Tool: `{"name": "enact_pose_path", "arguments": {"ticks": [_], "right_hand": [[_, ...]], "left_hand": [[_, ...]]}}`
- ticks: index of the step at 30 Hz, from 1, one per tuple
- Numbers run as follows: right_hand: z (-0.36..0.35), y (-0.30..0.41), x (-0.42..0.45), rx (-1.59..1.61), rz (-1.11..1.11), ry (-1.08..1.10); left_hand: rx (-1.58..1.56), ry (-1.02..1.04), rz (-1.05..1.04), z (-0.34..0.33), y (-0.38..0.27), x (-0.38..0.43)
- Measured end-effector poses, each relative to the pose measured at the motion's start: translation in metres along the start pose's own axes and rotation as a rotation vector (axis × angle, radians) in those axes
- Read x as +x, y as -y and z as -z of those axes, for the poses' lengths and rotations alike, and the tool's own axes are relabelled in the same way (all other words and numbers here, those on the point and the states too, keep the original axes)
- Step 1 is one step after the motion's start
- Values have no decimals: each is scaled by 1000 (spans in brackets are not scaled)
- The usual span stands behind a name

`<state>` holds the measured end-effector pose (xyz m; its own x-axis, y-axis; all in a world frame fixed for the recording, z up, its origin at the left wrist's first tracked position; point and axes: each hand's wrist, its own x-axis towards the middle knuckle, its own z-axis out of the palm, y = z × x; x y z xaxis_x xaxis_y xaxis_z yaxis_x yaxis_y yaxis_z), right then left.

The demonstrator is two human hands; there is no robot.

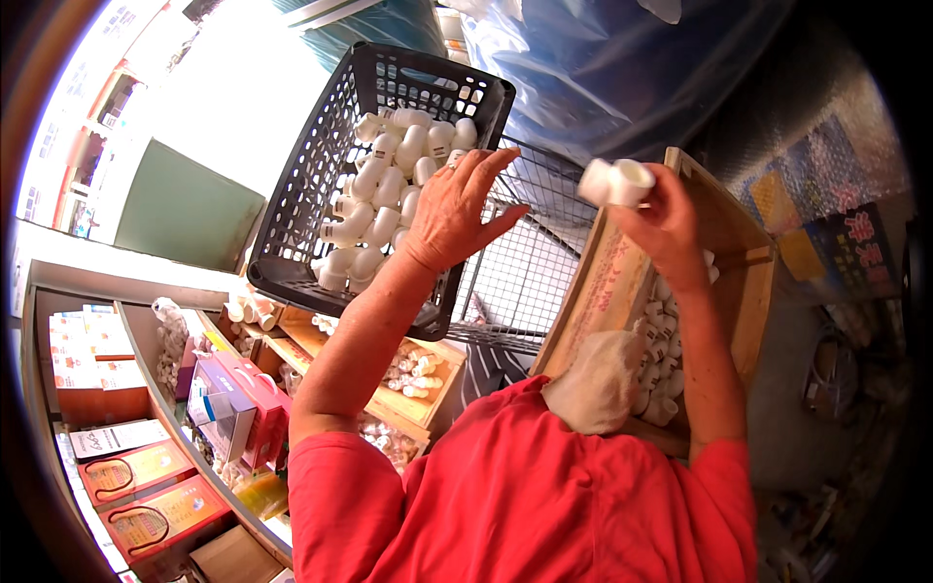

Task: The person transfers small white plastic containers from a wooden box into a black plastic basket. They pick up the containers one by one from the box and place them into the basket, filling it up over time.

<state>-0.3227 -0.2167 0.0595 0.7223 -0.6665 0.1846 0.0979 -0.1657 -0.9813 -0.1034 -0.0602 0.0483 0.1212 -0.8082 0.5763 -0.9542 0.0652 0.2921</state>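
Note:
My left hand (459, 208) is held over the near right side of a black plastic basket (430, 73), its fingers apart and nothing in them. White plastic pipe elbows (390, 186) lie heaped inside the basket. On the right, my right hand (667, 218) grips a white plastic pipe fitting (619, 182), raised above the edge of a wooden box (583, 306). The fitting is slightly blurred, and I cannot tell whether it is one piece or two. More white fittings (662, 350) lie in the wooden box, partly hidden by my right forearm.
A wire mesh cart (525, 270) stands between basket and box. Large blue plastic-wrapped bundles (583, 73) rise beyond. Lower left, shelves hold gift boxes (164, 514) and wooden bins of small fittings (412, 372). A beige cloth-like thing (594, 382) overlaps the wooden box's near side.

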Motion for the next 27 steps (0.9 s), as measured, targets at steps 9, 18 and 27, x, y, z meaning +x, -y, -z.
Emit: {"name": "enact_pose_path", "arguments": {"ticks": [9, 18, 27], "right_hand": [[-47, -43, 15, 26, -128, 133], [-50, -49, 12, 42, -131, 177], [-50, -43, 13, 19, -145, 211]], "left_hand": [[-3, 97, -87, -11, -3, -4], [-35, 116, -114, -15, -5, -5], [-55, 106, -72, -19, -1, -8]]}}
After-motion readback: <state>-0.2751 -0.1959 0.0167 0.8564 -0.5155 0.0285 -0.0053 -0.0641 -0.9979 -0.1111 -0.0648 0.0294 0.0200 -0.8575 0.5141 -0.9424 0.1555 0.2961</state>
